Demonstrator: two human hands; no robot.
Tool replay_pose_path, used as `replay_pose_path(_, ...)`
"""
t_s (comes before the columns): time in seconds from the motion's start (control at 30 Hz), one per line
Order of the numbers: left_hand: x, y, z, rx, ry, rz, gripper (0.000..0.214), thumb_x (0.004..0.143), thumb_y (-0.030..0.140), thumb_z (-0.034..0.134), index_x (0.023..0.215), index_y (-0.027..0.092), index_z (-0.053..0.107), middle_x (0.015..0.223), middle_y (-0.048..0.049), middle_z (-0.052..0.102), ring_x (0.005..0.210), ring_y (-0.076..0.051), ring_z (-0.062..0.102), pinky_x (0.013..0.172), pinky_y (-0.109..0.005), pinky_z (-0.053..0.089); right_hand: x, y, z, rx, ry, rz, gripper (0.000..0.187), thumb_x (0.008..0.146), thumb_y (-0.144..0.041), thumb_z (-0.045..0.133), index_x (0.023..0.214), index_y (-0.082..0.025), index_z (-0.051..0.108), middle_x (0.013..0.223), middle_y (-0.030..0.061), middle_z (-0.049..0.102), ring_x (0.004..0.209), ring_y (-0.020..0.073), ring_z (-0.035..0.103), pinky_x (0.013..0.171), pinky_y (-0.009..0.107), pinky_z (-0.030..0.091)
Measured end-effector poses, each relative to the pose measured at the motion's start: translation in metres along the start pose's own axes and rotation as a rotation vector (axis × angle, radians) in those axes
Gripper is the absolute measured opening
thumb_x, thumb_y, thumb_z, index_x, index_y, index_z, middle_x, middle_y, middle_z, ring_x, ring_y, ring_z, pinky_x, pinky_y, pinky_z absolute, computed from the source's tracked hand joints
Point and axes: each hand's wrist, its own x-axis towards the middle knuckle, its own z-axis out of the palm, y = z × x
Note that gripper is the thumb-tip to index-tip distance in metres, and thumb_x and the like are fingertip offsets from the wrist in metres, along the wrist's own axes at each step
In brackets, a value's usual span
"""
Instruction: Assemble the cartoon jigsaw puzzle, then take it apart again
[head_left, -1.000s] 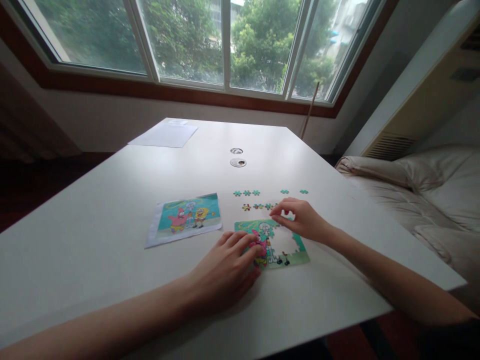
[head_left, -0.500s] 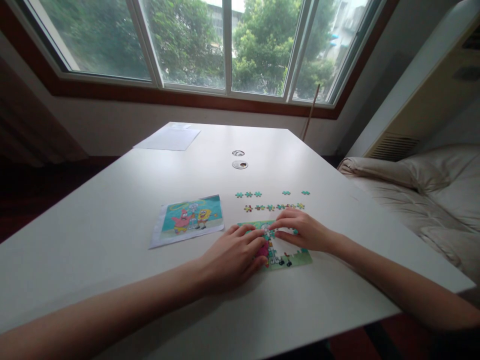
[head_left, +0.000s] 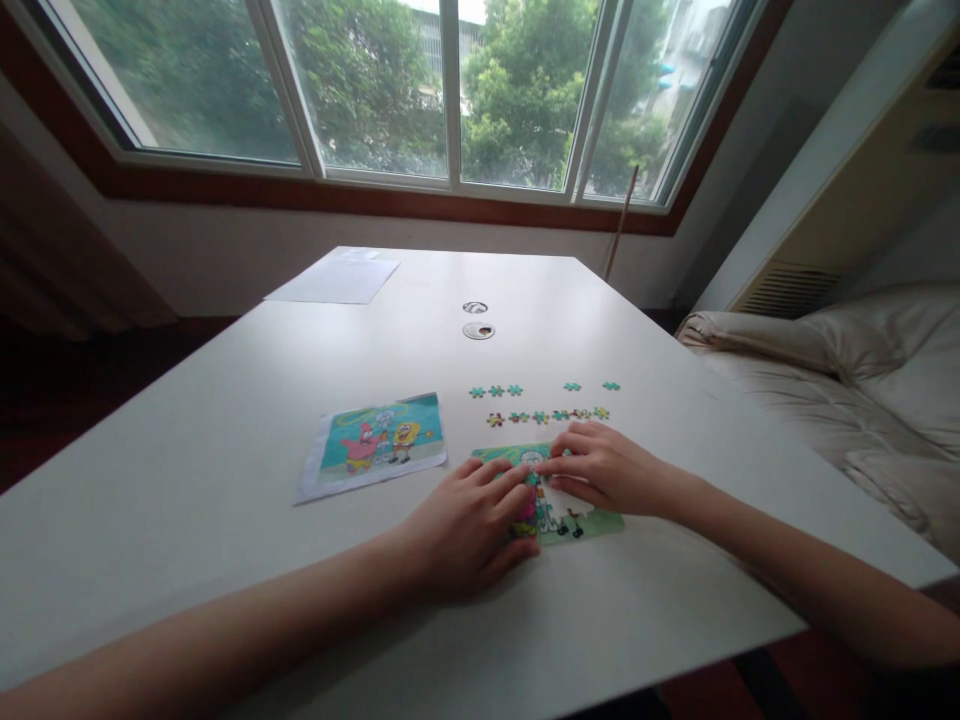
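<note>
A jigsaw puzzle (head_left: 559, 532) with cartoon figures lies on the white table, with a white gap in its right half. My left hand (head_left: 476, 515) rests flat over the puzzle's left side, fingers stretched out and covering part of the picture. From the right, my right hand (head_left: 611, 468) reaches over the gap. Its fingers are extended and apart, with the fingertips touching the puzzle near the pale cartoon face. No piece shows in either hand. Loose puzzle pieces (head_left: 541, 417) form a row just beyond the puzzle, and more teal pieces (head_left: 496, 391) lie behind them.
Left of the puzzle lies a printed reference picture (head_left: 386, 440) on white paper. Two round flat items (head_left: 478, 331) sit farther up the table (head_left: 225, 450). White paper sheets (head_left: 337, 280) lie at the far left corner. A padded sofa (head_left: 825, 380) stands at the right.
My right hand has shifted slightly down and left, its fingers drawn a little closer together at the puzzle's middle. My left hand stays on the puzzle, thumb slightly lower.
</note>
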Motion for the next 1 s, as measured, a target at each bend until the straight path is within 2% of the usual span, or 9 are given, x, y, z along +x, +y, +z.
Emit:
replay_pose_path(0.07,-0.003,0.001,0.002,-0.015,0.027,-0.047,0.032,0.088,0.038,0.044,0.115,0.021,0.049,0.124,-0.0068,0.054,0.112,-0.026,0.047,0.093,-0.044,0.035,-0.003,0.002,-0.004,0.044,-0.022,0.026,0.031,0.087,-0.042,0.048,0.110,-0.029,0.062,0.095,0.0070,0.059,0.087,0.0196,0.053,0.081,0.036,0.039)
replay_pose_path(0.17,-0.006,0.002,0.005,-0.020,0.063,-0.084,0.030,0.088,0.031,0.043,0.116,0.022,0.048,0.126,-0.0055,0.053,0.116,-0.026,0.044,0.096,-0.045,0.032,-0.012,0.006,-0.011,0.120,-0.068,0.069,0.049,0.077,-0.055,0.056,0.115,-0.025,0.058,0.107,0.0101,0.056,0.098,0.0236,0.052,0.087,0.040,0.038)
replay_pose_path(0.27,-0.008,0.002,0.007,0.000,0.103,-0.064,0.029,0.088,0.028,0.044,0.116,0.020,0.049,0.124,-0.0068,0.054,0.116,-0.025,0.044,0.098,-0.043,0.031,-0.023,0.013,-0.018,0.164,-0.131,0.125,0.068,0.069,-0.060,0.062,0.123,-0.020,0.051,0.118,0.0142,0.052,0.108,0.0275,0.049,0.091,0.042,0.037)
replay_pose_path(0.4,-0.008,0.001,0.009,0.029,0.156,-0.011,0.028,0.088,0.025,0.043,0.114,0.021,0.052,0.119,-0.0066,0.057,0.112,-0.024,0.047,0.096,-0.043,0.032,-0.031,0.021,-0.019,0.207,-0.212,0.180,0.080,0.065,-0.061,0.064,0.129,-0.018,0.045,0.126,0.0148,0.048,0.117,0.0300,0.044,0.097,0.043,0.034)
replay_pose_path(0.6,-0.009,0.000,0.010,0.056,0.196,-0.006,0.027,0.088,0.023,0.043,0.112,0.022,0.055,0.109,-0.0059,0.062,0.110,-0.024,0.048,0.095,-0.044,0.032,-0.030,0.020,-0.014,0.243,-0.223,0.217,0.082,0.065,-0.062,0.063,0.130,-0.018,0.044,0.128,0.0145,0.047,0.118,0.0302,0.042,0.100,0.043,0.032)
replay_pose_path(0.77,-0.007,0.003,0.008,0.061,0.207,0.002,0.023,0.088,0.023,0.043,0.106,0.019,0.057,0.104,-0.0066,0.063,0.102,-0.023,0.052,0.089,-0.040,0.037,-0.030,0.018,-0.013,0.247,-0.213,0.223,0.081,0.064,-0.062,0.064,0.131,-0.019,0.044,0.129,0.0146,0.045,0.120,0.0305,0.040,0.101,0.044,0.031)
replay_pose_path(1.0,-0.006,0.004,0.007,0.095,0.210,-0.011,0.026,0.087,0.023,0.044,0.109,0.019,0.058,0.105,-0.0071,0.063,0.098,-0.023,0.055,0.084,-0.040,0.042,-0.031,0.020,-0.011,0.250,-0.199,0.217,0.081,0.065,-0.063,0.063,0.131,-0.019,0.044,0.128,0.0147,0.045,0.120,0.0304,0.040,0.101,0.044,0.032)
